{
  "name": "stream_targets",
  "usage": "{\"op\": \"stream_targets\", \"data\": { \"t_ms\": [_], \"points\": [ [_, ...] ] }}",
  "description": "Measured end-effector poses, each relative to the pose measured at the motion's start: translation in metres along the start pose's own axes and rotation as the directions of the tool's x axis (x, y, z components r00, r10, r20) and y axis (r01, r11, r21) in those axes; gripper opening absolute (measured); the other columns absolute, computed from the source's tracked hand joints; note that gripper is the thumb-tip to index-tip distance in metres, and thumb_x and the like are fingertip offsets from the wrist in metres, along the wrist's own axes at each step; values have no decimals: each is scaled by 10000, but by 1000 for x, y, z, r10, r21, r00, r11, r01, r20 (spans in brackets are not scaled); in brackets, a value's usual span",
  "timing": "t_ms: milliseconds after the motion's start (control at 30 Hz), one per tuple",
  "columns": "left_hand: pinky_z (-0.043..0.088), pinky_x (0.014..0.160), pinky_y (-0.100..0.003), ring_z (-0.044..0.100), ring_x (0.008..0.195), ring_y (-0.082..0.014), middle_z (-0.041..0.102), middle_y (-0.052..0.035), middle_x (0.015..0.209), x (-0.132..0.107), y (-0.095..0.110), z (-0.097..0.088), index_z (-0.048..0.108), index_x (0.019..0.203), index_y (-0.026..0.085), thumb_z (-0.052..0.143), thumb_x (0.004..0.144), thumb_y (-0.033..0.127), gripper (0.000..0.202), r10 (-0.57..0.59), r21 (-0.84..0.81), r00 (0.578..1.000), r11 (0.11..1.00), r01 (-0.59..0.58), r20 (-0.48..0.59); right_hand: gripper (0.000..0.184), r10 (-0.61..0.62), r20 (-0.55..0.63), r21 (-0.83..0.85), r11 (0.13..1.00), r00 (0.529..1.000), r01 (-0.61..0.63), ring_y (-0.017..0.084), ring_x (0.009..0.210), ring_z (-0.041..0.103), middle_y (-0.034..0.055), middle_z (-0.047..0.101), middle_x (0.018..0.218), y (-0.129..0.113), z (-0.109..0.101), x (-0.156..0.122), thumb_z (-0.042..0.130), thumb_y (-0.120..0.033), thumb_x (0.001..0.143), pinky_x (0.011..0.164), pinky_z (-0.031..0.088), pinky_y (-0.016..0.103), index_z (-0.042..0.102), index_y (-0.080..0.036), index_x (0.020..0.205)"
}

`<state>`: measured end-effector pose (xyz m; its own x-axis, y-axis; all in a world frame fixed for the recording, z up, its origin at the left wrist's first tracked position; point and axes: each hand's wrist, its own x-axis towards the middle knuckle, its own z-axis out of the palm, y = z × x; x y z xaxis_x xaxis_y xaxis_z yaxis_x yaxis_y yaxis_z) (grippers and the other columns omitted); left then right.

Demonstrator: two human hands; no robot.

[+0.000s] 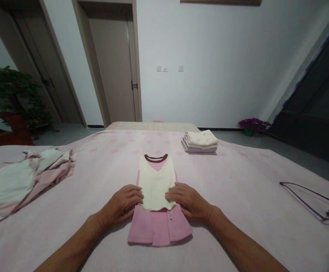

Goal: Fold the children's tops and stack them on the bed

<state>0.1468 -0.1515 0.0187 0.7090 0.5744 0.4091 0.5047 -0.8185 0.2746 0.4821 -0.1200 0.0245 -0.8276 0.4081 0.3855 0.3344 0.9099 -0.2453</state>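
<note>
A small pink-and-cream shirt (157, 181) with a dark brown neckband lies in front of me, its neck pointing away. Its sides are folded inward, and the pink lower part flares toward me with a small white label on it. At the left edge of the cream section, my left hand (125, 202) has its fingers curled over the cloth. My right hand (189, 201) grips the opposite edge in the same way. Both thumbs are low at the sides and partly hidden.
A neat stack of folded clothes (200, 141) stands farther back on the right of the pink bedsheet (102, 166). Rumpled garments (25, 177) are heaped at the left. On the right lies a black clothes hanger-like loop (308, 198). Doors, a plant and purple flowers are beyond.
</note>
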Motion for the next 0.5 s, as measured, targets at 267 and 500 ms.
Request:
{"op": "stream_targets", "data": {
  "t_ms": [267,500],
  "points": [
    [510,838,-298,677,907,-207,746,-84,972,2,-6,15,703,978,193,462,970,344,284,-209,-185,975,964,192,-77,328,156,-220,227,968,963,-105,233,986,678,114,734,1089,16,19,-1,516,-395,942,918,500,383,638,-202,1179],
    [481,677,-267,657,765,-222,730,-37,793,38,-10,18,729,869,157,474,904,490,421,-755,-377,648,633,676,-105,438,728,-210,370,677,652,-637,228,838,660,82,733,931,31,26,26,370,-464,979,785,501,346,703,-187,1039]
  ]
}}
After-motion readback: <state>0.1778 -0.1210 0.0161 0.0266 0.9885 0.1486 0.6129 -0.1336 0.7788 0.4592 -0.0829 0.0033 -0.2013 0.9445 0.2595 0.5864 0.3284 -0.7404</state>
